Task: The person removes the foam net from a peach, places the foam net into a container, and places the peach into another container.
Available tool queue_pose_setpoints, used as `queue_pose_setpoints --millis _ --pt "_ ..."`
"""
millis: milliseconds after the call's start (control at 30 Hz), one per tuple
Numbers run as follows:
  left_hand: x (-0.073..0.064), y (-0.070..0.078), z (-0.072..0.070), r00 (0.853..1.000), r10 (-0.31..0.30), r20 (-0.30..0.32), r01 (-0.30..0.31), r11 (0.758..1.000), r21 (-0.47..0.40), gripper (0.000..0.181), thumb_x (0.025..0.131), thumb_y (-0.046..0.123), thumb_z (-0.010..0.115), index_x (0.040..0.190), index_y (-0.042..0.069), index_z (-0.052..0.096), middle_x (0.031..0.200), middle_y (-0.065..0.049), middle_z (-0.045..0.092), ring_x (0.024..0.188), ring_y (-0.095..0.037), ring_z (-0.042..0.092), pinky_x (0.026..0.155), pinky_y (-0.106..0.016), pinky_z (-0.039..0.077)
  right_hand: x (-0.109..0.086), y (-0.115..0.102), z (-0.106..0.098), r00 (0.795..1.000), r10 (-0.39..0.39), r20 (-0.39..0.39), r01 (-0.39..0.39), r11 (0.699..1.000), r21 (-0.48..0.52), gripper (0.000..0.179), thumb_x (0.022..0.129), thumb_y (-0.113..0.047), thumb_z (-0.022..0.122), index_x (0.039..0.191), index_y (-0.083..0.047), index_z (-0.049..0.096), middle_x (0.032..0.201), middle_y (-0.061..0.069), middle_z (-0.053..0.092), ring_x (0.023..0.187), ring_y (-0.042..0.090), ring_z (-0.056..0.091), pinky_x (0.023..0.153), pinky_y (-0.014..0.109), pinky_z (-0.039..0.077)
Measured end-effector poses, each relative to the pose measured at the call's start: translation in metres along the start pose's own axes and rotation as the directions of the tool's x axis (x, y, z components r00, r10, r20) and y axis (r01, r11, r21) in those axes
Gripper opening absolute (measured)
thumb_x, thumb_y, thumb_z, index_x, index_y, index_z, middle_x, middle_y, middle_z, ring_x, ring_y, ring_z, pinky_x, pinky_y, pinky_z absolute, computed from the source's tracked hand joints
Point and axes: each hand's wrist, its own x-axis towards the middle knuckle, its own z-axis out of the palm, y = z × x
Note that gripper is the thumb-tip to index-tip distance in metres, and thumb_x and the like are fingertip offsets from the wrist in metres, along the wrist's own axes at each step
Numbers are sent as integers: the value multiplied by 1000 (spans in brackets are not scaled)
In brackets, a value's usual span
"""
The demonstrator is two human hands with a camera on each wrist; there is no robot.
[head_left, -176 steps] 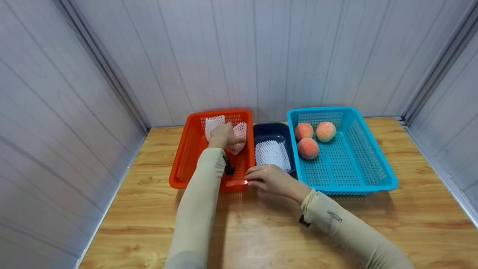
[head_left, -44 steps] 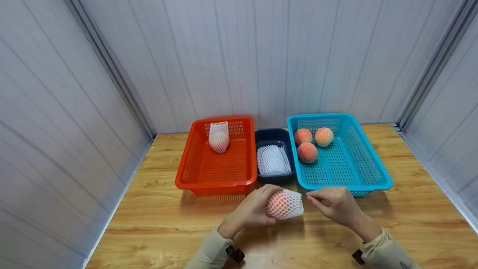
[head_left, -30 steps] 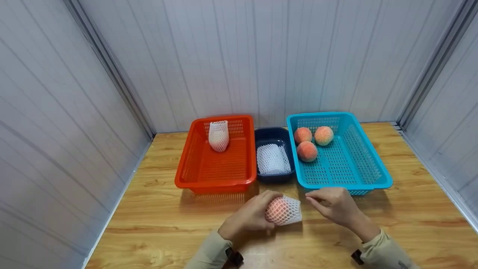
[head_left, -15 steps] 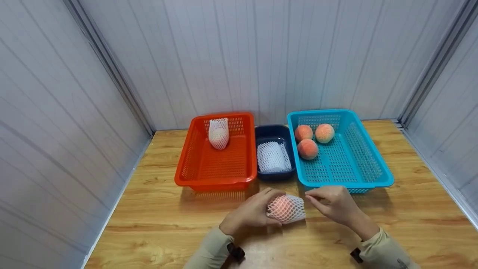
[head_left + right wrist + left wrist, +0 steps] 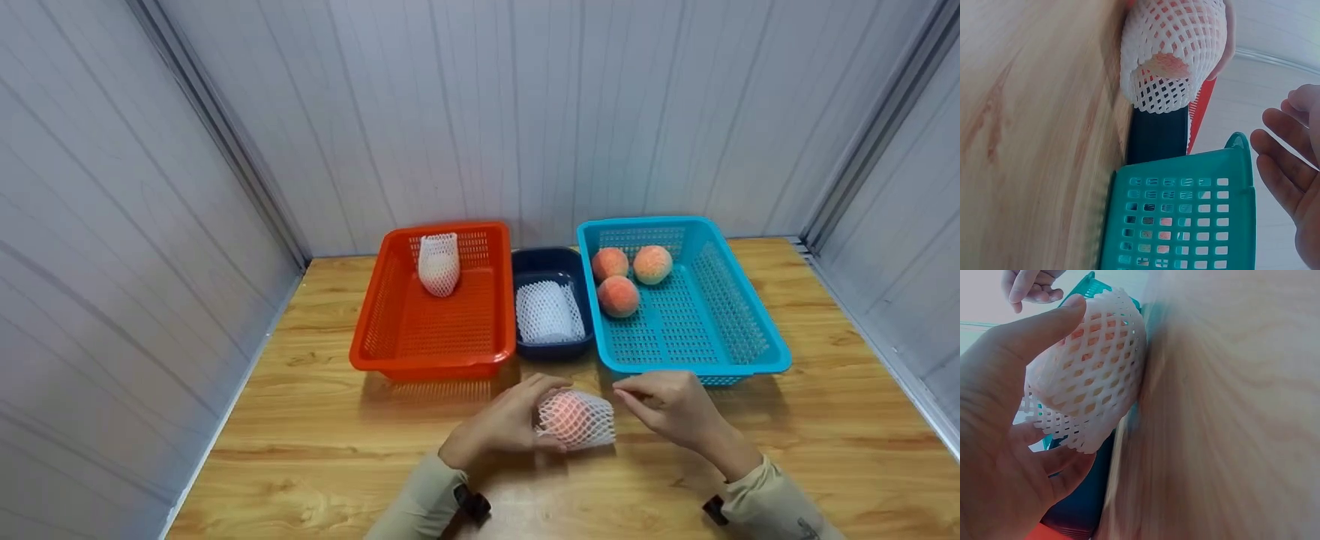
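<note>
Pale panelled walls (image 5: 480, 112) stand behind the far edge and along the left and right edges of the wood-grained table (image 5: 300, 465). Toward that far edge we see an orange basket (image 5: 431, 367) on the left-corner side, holding a netted fruit (image 5: 439, 271); a dark tray (image 5: 553, 351) with spare foam nets (image 5: 546, 311); and, toward the far right corner, a blue basket (image 5: 690, 370) with three bare peaches (image 5: 619, 297).

Nearer to us, well apart from the table's side edges, is a peach (image 5: 566, 418) inside a white foam sleeve (image 5: 603, 424); we cannot tell whether it touches the wood. The left hand (image 5: 510, 424) has its grip round the sleeved fruit, thumb and fingers on opposite sides. The right hand (image 5: 675, 409) hangs near the sleeve's mouth, apart from it, fingers loosely bent and pinching nothing we can see.

We judge the peach light and rounded, its fuzzy skin unlikely to slip but perhaps easily bruised. The sleeve looks soft, stretchy and apt to fold, its thin strands easily torn. We favour cupping the fruit gently at its widest part, and taking the sleeve by its rim, several strands together.
</note>
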Motion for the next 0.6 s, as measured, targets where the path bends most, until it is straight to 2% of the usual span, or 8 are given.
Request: queue_pose_setpoints --millis 267,400,600 --pt "-1 4 0 1000 -19 19 19 1000 -8 88 72 59 78 145 24 41 140 9 46 123 -10 45 101 -37 40 0 -2 0 999 27 19 -28 1000 7 26 70 4 79 91 -10 76 82 -3 72 67 9 68 58 22 53" --pt "-2 3 3 1000 -8 25 8 1000 -12 79 75 52 78 141 24 43 138 8 48 123 -9 45 103 -36 39 0 -3 -1 999 38 24 -39 999 11 26 71 5 79 91 -11 76 83 -3 72 68 8 67 57 20 53" --pt "0 -5 2 998 -33 -56 31 999 -21 76 71 33 85 136 26 47 129 9 51 117 -7 47 99 -33 42 0 -5 -1 998 60 37 -60 998 11 27 70 5 79 91 -11 76 83 -6 71 68 5 66 58 19 53"
